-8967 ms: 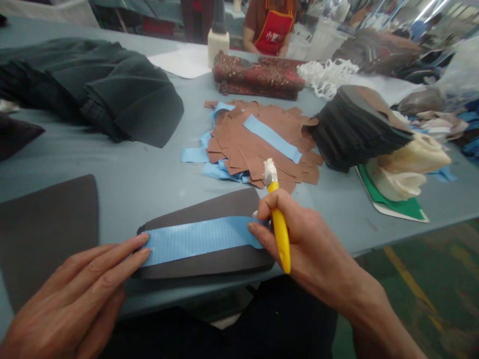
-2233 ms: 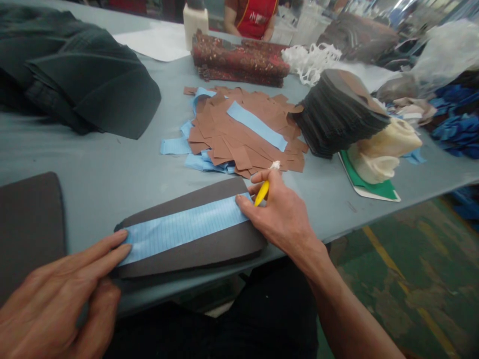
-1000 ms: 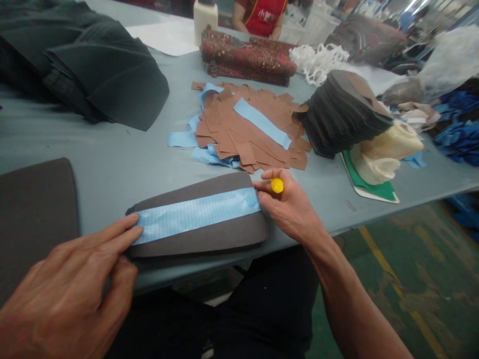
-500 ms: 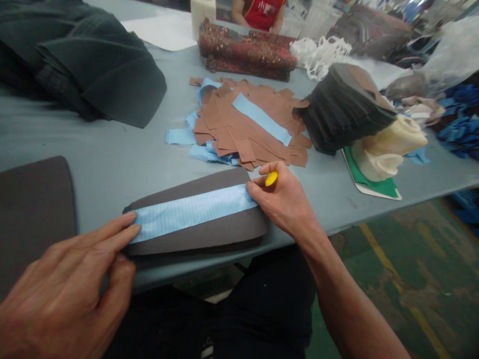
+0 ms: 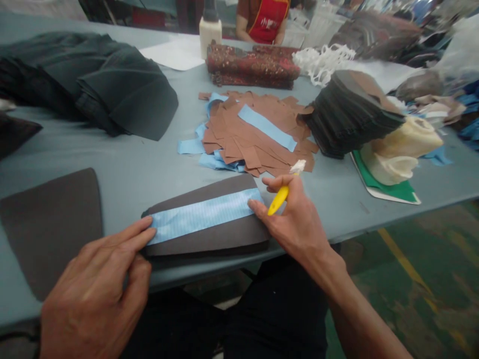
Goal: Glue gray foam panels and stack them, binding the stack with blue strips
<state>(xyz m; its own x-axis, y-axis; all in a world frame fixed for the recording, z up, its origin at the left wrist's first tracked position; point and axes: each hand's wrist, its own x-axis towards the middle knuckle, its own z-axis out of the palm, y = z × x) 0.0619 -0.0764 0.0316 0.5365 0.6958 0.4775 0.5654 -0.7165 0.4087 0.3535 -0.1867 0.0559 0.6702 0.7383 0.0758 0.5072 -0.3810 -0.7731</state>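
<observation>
Running across the room, a blue-grey table [image 5: 149, 159] bears a dark panel [image 5: 211, 242] at its near edge, a blue strip [image 5: 204, 212] along it. The left hand [image 5: 97, 294] rests two extended fingers on the strip's left end; the right hand [image 5: 299, 219] curls round a yellow brush [image 5: 279, 200], thumb at the other end. Beyond sits red-patterned cloth [image 5: 254, 67]; green floor [image 5: 374, 279] shows at right.

A single camera, worn on the person's head, looked forward and down across the desk [image 5: 138, 164] from above its near edge. The left hand [image 5: 99, 291] and right hand [image 5: 297, 214] showed large, close to the lens, with the wearer's dark lap [image 5: 279, 309] at bottom centre. The desk's near edge ran aslant, rising to the right, where green floor [image 5: 447, 269] showed below. At the top, a co-worker's red apron [image 5: 268, 24] appeared small and well apart, cut by the upper border.
</observation>
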